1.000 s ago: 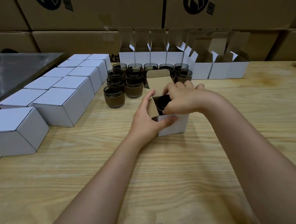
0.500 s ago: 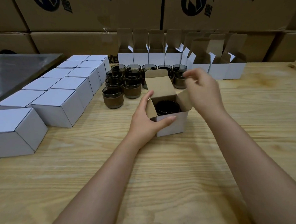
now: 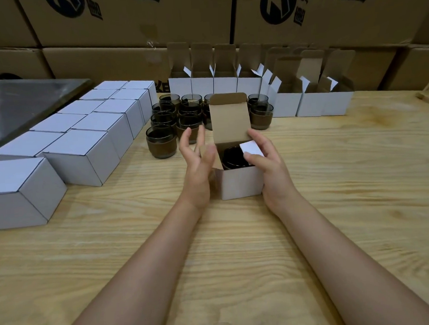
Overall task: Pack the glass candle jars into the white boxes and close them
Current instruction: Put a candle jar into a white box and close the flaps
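Note:
A white box stands on the wooden table in front of me with a dark glass candle jar inside it. Its brown lid flap points straight up. My right hand rests against the box's right side. Its thumb and forefinger pinch the right side flap, which is folded in over the jar. My left hand hovers at the box's left side with spread fingers and holds nothing. It partly hides the left side flap.
Several loose candle jars stand behind the box. Closed white boxes lie in two rows on the left, and open empty boxes line the back. A metal surface is at far left. Big cartons wall off the rear.
My left hand has let go of the box front and spread open. My right hand has come down from above the box and folded the right side flap inward.

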The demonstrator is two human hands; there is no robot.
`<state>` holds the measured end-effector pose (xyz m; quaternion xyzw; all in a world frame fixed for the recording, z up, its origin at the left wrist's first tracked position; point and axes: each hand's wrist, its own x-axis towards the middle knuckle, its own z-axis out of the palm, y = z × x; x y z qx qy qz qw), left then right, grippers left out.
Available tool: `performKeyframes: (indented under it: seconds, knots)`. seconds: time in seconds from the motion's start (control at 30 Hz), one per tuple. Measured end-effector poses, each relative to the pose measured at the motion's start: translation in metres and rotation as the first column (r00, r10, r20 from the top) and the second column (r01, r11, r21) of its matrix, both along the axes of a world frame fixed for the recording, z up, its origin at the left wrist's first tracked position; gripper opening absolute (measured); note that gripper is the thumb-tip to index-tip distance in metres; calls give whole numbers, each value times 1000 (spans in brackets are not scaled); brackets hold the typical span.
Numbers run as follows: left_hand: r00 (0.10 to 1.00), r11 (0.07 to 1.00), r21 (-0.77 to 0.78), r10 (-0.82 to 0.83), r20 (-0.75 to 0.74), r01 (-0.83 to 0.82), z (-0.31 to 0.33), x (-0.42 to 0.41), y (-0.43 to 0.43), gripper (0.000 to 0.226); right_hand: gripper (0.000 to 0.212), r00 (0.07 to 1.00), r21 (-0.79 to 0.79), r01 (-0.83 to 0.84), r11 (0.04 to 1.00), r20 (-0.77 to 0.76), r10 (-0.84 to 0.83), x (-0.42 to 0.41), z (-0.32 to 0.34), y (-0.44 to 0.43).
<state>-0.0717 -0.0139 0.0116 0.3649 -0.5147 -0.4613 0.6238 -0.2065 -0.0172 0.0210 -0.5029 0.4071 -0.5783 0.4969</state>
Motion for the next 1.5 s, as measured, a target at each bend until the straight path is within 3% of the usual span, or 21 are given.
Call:
performKeyframes:
  seconds: [0.07, 0.13, 0.17, 0.23, 0.3, 0.37, 0.47, 0.53, 0.63, 0.73, 0.83, 0.9, 1.0, 1.07, 1.1, 1.23, 1.27, 1.5]
  knots:
    - [999, 1000, 6, 11, -50, -11, 2, -5, 1, 75, 52, 1000, -35, 8, 999, -3, -8, 5, -1, 1]
    - [998, 1000, -12, -15, -54, 14, 4, -7, 2, 84, 58, 1000, -46, 15, 999, -6, -15, 9, -2, 1]
    - [999, 998, -27, -48, -6, 48, 5, -7, 2, 86, 61, 1000, -48, 19, 999, -8, -19, 9, -3, 1]
    - [980, 998, -43, -33, 198, 42, 5, -8, 3, 59, 65, 1000, -48, 11, 999, -17, -11, 10, -3, 3]
    - [958, 999, -52, 13, 288, 2, 3, -7, 2, 43, 62, 1000, -52, -10, 999, -10, 10, 11, -4, 5]
    - [966, 998, -56, 17, 256, -3, 3, -6, 1, 40, 58, 1000, -47, -19, 999, 15, 20, 10, -6, 4]
    - [998, 999, -42, -28, -53, 25, 6, -4, 0, 59, 53, 996, 1, -50, 999, 76, 50, 8, -7, 1]
    - [983, 998, -40, -44, -176, 38, 6, -4, 0, 62, 56, 986, 21, -78, 997, 147, 74, 6, -7, 1]
    - [995, 999, -51, 4, -102, -9, 5, -6, -1, 55, 63, 971, 15, -99, 995, 221, 93, 4, -5, -1]
    - [997, 997, -37, 66, -26, -67, 6, -9, -1, 33, 53, 953, -23, -161, 987, 257, 161, 4, -3, 0]
    - [997, 997, -8, 75, 11, -75, 5, -10, 1, 33, 32, 964, -77, -173, 982, 190, 185, 2, -5, 3]
    - [996, 996, 2, 87, 17, -88, 4, -9, 2, 34, 29, 962, -118, -222, 968, 136, 237, -2, -8, 4]
    - [996, 996, 36, 85, -31, -84, 4, -7, 1, 33, 57, 933, -115, -342, 933, 76, 351, -6, -8, 6]
    - [996, 996, 45, 81, -43, -79, 3, -6, 0, 34, 80, 942, -76, -331, 941, 32, 334, -4, -6, 8]
    - [996, 996, 46, 84, -41, -82, 3, -6, -1, 34, 79, 950, -66, -308, 949, 26, 310, -3, -5, 8]
    - [994, 994, 0, 110, -5, -110, -1, -6, -1, 25, 26, 975, -107, -220, 970, 10, 223, -2, -9, 6]
    - [993, 993, -13, 117, -5, -117, -1, -6, -1, 25, 21, 977, -125, -210, 970, -2, 211, -3, -10, 6]
    - [995, 994, -47, 97, -4, -97, -1, -5, -3, 30, 22, 981, -154, -193, 969, -32, 190, -6, -6, 9]
